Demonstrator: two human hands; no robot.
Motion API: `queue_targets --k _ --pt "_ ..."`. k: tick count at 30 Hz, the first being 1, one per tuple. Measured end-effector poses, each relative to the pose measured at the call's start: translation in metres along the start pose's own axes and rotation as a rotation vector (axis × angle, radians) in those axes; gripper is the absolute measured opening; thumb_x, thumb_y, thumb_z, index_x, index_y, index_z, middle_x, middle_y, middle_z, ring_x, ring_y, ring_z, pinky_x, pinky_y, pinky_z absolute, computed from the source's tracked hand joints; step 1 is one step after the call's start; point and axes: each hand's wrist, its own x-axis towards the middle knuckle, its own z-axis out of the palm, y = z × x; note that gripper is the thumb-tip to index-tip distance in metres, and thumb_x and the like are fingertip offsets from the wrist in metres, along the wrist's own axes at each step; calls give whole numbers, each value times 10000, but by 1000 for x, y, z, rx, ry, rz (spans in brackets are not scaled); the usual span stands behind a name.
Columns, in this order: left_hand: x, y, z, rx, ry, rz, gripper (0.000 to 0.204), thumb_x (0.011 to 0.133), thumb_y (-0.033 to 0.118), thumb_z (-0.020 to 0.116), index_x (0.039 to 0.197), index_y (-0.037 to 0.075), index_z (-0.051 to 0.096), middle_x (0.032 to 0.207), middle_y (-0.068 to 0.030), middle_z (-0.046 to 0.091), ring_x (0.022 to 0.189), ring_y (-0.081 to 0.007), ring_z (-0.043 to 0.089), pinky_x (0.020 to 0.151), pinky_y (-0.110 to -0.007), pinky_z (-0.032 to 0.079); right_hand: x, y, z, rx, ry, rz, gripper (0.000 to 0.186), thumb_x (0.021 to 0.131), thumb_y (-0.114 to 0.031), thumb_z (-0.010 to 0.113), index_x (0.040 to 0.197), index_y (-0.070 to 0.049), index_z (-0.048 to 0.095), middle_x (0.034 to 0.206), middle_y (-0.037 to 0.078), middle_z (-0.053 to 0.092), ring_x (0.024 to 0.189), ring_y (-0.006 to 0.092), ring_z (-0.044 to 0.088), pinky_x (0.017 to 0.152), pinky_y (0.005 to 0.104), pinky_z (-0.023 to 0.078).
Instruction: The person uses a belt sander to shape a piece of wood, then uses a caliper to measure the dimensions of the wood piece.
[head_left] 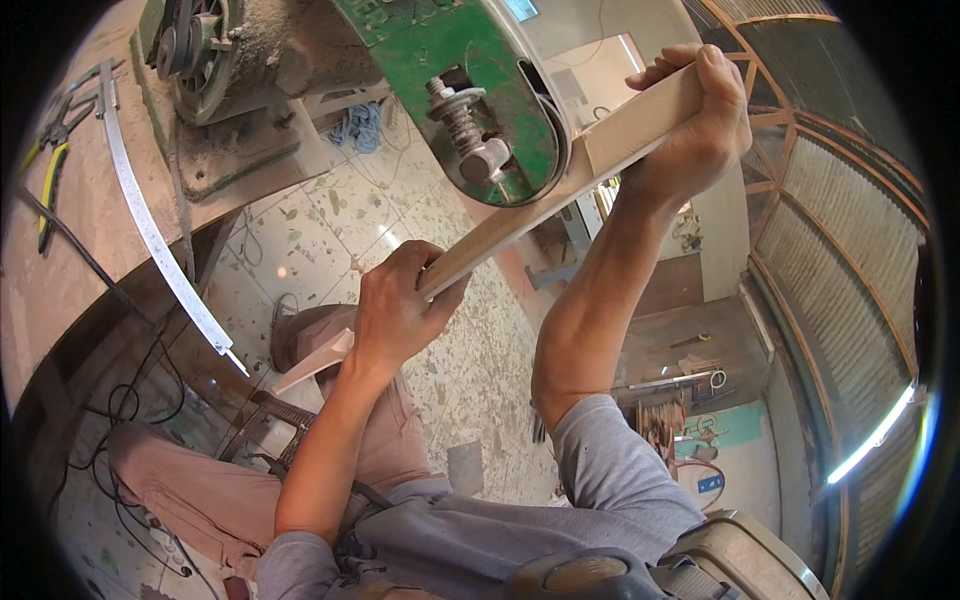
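Observation:
My left hand point(405, 305) grips the near end of a long pale wooden strip point(505, 225) at the middle of the view. My right hand point(705, 125) is closed on its far end at the upper right, where a wider pale block section point(635, 118) shows. The strip lies at a slant along the rounded end of a green machine point(420, 60) with a belt round it and a spring-loaded bolt point(460, 130); whether it touches the belt I cannot tell exactly. A second pale wooden piece point(315, 362) rests by my legs, left of my left forearm.
A workbench point(80, 280) at the left carries pliers point(50, 180), a long metal ruler point(165, 240) and a dusty motor point(240, 60). Black cables point(130, 400) hang below it. Blue cloth point(355, 128) lies beyond. A cluttered shelf point(660, 430) and corrugated walls point(840, 260) are at the right.

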Motion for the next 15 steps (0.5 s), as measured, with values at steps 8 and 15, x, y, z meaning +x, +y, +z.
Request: queue_targets --k 8,15 --pt "3 1 1 -27 -17 -10 268 850 193 836 904 -12 670 774 -155 698 628 -292 712 557 -377 549 1 -5 2 -92 31 18 341 958 -238 575 841 50 715 767 128 672 655 210 671 604 336 593" --pt "2 0 0 -86 -68 -72 287 853 227 831 910 -15 688 795 -171 716 628 -312 712 579 -391 552 6 3 -1 -205 19 -91 343 962 -239 587 842 40 746 795 110 703 690 177 655 643 309 552"
